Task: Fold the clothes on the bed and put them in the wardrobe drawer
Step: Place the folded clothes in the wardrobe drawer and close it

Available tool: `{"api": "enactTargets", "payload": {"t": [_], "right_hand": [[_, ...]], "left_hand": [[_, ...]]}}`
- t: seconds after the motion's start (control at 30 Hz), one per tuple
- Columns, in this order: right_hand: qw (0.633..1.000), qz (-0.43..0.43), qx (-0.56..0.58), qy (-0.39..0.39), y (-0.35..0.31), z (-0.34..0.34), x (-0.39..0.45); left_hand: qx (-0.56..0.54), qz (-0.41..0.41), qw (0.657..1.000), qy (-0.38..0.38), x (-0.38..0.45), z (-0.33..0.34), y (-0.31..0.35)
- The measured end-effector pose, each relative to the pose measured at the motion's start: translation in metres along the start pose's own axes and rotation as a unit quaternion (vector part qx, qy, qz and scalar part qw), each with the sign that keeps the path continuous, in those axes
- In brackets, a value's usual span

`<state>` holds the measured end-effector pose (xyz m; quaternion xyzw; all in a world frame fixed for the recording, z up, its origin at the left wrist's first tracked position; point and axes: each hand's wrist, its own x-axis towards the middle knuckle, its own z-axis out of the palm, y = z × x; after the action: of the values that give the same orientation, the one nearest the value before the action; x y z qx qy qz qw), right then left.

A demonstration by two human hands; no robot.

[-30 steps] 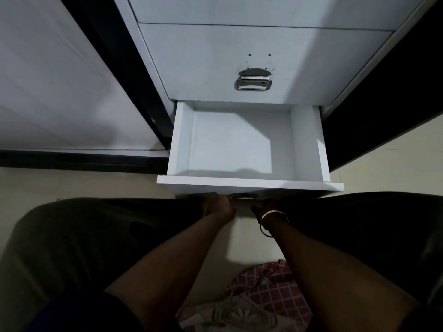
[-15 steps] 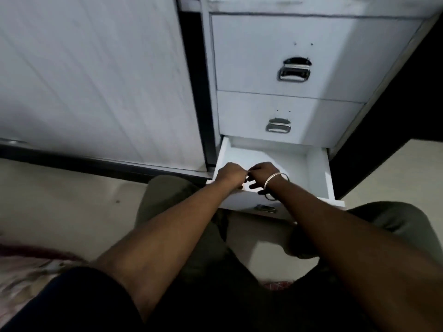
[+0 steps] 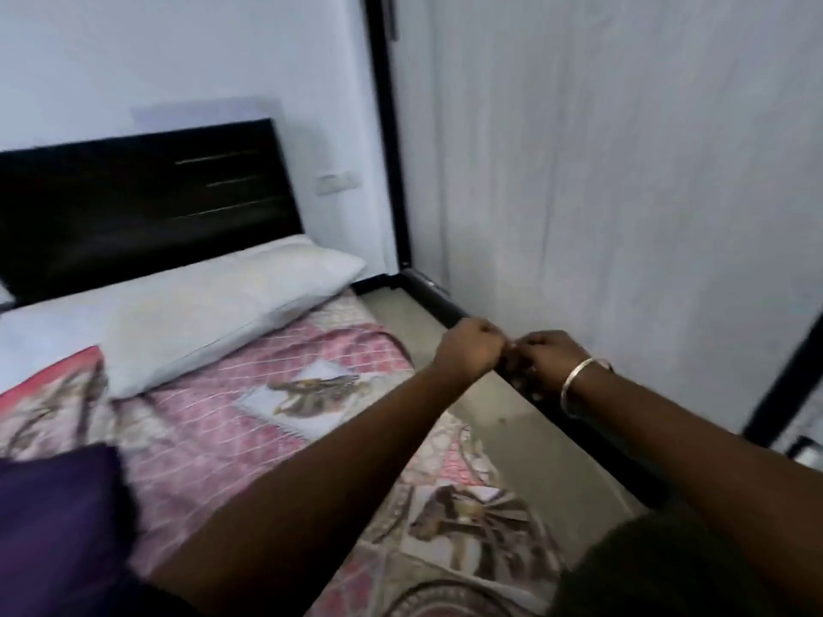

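Note:
A dark purple garment (image 3: 58, 532) lies on the bed (image 3: 249, 443) at the lower left, on the pink patterned bedspread. My left hand (image 3: 472, 349) and my right hand (image 3: 545, 358), which wears a bangle, are held out together over the gap between the bed and the wardrobe. Both have curled fingers, and their knuckles almost touch. I see nothing held in either hand. The white wardrobe door (image 3: 623, 193) fills the right side. The open drawer is out of view.
A white pillow (image 3: 222, 309) lies at the head of the bed, below a black headboard (image 3: 142, 202). A strip of beige floor (image 3: 525, 438) runs between the bed and the wardrobe's black bottom rail (image 3: 438, 305). My knee shows at the lower right.
My view has swung left from the open drawer to the bed. Both hands have left the drawer front and now hang together in the air.

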<state>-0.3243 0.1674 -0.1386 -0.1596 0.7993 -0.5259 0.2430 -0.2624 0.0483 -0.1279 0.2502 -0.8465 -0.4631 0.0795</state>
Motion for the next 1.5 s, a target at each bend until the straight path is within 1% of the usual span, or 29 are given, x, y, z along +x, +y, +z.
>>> {"api": "enactTargets", "payload": {"t": [0.07,0.13,0.23,0.37,0.47,0.5,0.53,0.57,0.63,0.73,0.83,0.93,1.0,1.17,1.27,1.37,1.43,1.5], "right_hand": [[0.995,-0.002,-0.016,-0.096,-0.025,0.075,-0.009],[0.984,-0.004,-0.030,-0.174,-0.040,0.140,-0.022],[0.964,-0.017,-0.054,-0.259,-0.054,0.220,-0.047],[0.931,-0.025,-0.102,-0.351,-0.063,0.303,-0.089],[0.909,-0.031,-0.110,-0.402,-0.068,0.356,-0.124],[0.904,-0.037,-0.115,-0.410,-0.067,0.372,-0.131],[0.903,-0.042,-0.109,-0.413,-0.066,0.382,-0.136],[0.900,-0.048,-0.099,-0.422,-0.066,0.397,-0.140],[0.896,-0.027,-0.045,-0.440,-0.061,0.420,-0.145],[0.901,0.008,0.019,-0.433,-0.052,0.443,-0.147],[0.905,0.044,0.054,-0.421,-0.053,0.461,-0.146],[0.902,0.066,0.052,-0.423,-0.059,0.481,-0.141],[0.906,0.061,0.038,-0.416,-0.060,0.492,-0.142],[0.915,0.024,0.075,-0.397,-0.054,0.503,-0.142],[0.923,-0.020,0.108,-0.369,-0.054,0.490,-0.143],[0.928,-0.063,0.140,-0.338,-0.063,0.456,-0.142],[0.934,-0.088,0.161,-0.307,-0.074,0.421,-0.138],[0.941,-0.123,0.183,-0.258,-0.090,0.372,-0.129]], "left_hand": [[0.029,-0.031,0.997,0.065,-0.016,-0.063,-0.049],[0.083,-0.061,0.986,0.134,-0.039,-0.117,-0.094],[0.145,-0.109,0.964,0.195,-0.076,-0.188,-0.149],[0.246,-0.188,0.928,0.210,-0.125,-0.270,-0.210],[0.347,-0.270,0.873,0.211,-0.166,-0.311,-0.258],[0.374,-0.287,0.856,0.213,-0.178,-0.319,-0.273],[0.391,-0.291,0.847,0.210,-0.185,-0.323,-0.285],[0.385,-0.289,0.850,0.213,-0.193,-0.330,-0.301],[0.337,-0.289,0.871,0.212,-0.199,-0.336,-0.325],[0.253,-0.287,0.899,0.215,-0.194,-0.341,-0.344],[0.150,-0.261,0.914,0.273,-0.189,-0.347,-0.363],[0.009,-0.213,0.932,0.294,-0.186,-0.357,-0.382],[-0.062,-0.195,0.930,0.305,-0.185,-0.365,-0.383],[-0.042,-0.163,0.938,0.302,-0.182,-0.373,-0.369],[-0.074,-0.142,0.937,0.309,-0.180,-0.368,-0.354],[-0.108,-0.093,0.950,0.278,-0.170,-0.363,-0.318],[-0.131,-0.051,0.951,0.277,-0.161,-0.357,-0.279],[-0.130,-0.009,0.957,0.259,-0.146,-0.346,-0.230]]}}
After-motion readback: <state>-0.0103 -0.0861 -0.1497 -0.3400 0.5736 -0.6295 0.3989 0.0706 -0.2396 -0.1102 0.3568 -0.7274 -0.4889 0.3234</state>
